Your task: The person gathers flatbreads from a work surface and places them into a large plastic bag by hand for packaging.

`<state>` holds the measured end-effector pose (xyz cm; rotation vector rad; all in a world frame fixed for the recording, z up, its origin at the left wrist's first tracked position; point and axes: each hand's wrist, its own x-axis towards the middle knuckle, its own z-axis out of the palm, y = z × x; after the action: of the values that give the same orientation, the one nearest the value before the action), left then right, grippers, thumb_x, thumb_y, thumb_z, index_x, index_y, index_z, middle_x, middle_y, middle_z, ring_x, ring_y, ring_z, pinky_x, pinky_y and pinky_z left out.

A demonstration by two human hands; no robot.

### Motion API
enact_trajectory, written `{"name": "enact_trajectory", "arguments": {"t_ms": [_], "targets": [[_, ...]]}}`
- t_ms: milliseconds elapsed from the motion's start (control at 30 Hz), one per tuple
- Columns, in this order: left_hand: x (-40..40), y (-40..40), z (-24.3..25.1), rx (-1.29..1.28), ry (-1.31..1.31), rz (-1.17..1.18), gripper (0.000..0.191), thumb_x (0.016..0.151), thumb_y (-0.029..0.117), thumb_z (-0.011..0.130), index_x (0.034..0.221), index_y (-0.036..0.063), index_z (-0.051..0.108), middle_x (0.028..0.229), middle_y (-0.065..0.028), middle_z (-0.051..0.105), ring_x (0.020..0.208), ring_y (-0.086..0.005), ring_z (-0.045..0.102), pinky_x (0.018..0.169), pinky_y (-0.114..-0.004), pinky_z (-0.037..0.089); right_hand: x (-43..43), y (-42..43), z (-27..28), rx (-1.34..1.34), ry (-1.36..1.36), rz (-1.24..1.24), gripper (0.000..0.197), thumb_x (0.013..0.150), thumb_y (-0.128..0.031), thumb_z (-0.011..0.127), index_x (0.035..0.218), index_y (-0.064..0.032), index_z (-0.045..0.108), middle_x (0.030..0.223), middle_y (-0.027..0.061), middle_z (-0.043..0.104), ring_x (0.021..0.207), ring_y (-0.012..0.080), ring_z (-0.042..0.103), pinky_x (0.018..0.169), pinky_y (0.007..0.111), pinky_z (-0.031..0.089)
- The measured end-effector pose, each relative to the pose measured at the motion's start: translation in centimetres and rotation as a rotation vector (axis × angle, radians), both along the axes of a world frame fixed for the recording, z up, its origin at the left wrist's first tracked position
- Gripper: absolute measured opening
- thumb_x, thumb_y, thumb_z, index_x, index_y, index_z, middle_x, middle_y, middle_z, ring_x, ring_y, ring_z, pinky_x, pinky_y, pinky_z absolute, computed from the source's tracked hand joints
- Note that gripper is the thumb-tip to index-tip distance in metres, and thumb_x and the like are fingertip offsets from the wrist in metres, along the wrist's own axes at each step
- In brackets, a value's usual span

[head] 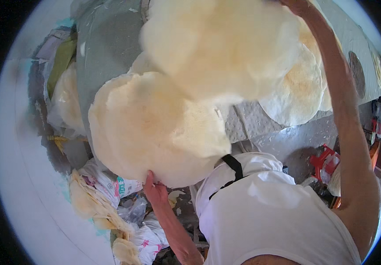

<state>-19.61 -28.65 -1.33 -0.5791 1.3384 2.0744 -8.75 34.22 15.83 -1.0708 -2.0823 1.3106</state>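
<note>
My left hand [156,192] pinches the near edge of a large, thin, cream-coloured round sheet [150,132], thumb on top and fingers beneath. A second pale round sheet [223,49], blurred and close to the camera, overlaps its far side. My right arm reaches up along the right, and its hand is cut off at the top rim of the picture beside the blurred sheet; its grip cannot be made out. More thin round sheets [296,86] with tan patches lie overlapped under my right forearm, at the edge of a grey surface.
A large grey-green surface [111,43] stands at the upper left. Beside it are a plastic bag of pale sheets [66,99], printed white sacks [144,241] and stacked sheets [91,198] low on the left. A red plastic stool [322,160] stands on the floor at the right.
</note>
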Motion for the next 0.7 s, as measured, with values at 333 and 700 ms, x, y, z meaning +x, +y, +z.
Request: {"name": "enact_trajectory", "arguments": {"t_ms": [333,700], "targets": [[-0.9,5.7,7.2,0.010,0.043,0.036,0.032,0.088,0.019,0.056,0.116,0.0035,0.053,0.111,-0.0104,0.060,0.102,-0.0263,0.058,0.087,-0.043,0.049,-0.8,-25.3,-4.2,0.055,-0.064,0.809,0.080,0.066,-0.043,0.077,0.130,-0.0041,0.046,0.128,0.0201,0.050,0.119,0.0301,0.048,0.103,0.036,0.036],[-1.7,12.7,8.9,0.103,0.362,-0.359,0.041,0.092,0.030,0.051,0.119,-0.0007,0.048,0.111,-0.0160,0.059,0.101,-0.0309,0.059,0.086,-0.041,0.050,-4.9,-19.6,-2.2,-0.055,0.062,0.574,0.054,0.072,-0.006,0.067,0.124,-0.0059,0.052,0.073,0.0038,0.065,0.066,0.0095,0.062,0.057,0.027,0.050]]}}
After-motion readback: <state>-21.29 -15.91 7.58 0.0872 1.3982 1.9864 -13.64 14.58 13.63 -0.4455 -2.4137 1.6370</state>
